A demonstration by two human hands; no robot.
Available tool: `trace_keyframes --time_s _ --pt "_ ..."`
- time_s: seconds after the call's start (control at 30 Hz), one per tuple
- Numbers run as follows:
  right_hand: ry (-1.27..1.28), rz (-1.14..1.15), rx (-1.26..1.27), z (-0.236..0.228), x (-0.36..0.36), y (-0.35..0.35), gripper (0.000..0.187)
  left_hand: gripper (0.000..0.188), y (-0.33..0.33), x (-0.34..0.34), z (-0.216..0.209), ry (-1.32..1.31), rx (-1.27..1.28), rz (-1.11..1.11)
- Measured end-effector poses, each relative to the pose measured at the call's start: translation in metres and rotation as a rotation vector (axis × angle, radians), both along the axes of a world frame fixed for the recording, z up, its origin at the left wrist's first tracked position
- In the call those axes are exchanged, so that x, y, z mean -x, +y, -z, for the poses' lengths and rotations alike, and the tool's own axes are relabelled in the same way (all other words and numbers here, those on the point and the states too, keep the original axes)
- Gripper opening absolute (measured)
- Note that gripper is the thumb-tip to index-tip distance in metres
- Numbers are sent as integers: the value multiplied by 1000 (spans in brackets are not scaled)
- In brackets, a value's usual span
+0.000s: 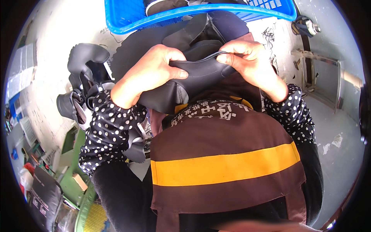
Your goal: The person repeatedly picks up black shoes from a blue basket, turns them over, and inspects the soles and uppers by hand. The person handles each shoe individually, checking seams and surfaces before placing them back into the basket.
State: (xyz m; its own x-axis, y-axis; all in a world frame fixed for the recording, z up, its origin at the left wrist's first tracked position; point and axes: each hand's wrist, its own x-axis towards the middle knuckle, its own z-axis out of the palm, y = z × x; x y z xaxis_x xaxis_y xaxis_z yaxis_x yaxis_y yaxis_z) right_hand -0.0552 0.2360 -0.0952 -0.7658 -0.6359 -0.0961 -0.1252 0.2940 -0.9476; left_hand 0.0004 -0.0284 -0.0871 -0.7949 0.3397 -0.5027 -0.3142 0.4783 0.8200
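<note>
Both my hands grip one dark grey rubbery shoe-upper piece (197,75) held up in front of my chest. My left hand (148,73) clamps its left side with the thumb pressed on top. My right hand (251,62) pinches its thin upper edge between fingers and thumb. The piece curves down toward my brown apron (224,154), which has a yellow stripe. More dark pieces (185,34) lie just beyond my hands, partly hidden by them.
A blue plastic basket (127,17) stands at the top, holding dark items. A pile of grey moulded shoe pieces (83,85) lies at the left on the white worktop (58,38). A green machine frame (75,181) is at lower left; grey floor (336,127) at right.
</note>
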Motion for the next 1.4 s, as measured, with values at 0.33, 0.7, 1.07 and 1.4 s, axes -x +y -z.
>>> trace_keyframes --time_s 0.33,0.7,1.07,1.4 --pt "532 7 31 22 -12 -8 22 22 54 -8 -2 224 10 -20" --pt "-173 373 336 20 82 24 40 20 3 10 -133 888 -106 558" --pt "-741 19 447 47 21 42 59 38 -75 -31 -44 539 389 -212" --pt "-442 74 206 36 -10 20 19 40 -42 -11 -27 355 466 -378"
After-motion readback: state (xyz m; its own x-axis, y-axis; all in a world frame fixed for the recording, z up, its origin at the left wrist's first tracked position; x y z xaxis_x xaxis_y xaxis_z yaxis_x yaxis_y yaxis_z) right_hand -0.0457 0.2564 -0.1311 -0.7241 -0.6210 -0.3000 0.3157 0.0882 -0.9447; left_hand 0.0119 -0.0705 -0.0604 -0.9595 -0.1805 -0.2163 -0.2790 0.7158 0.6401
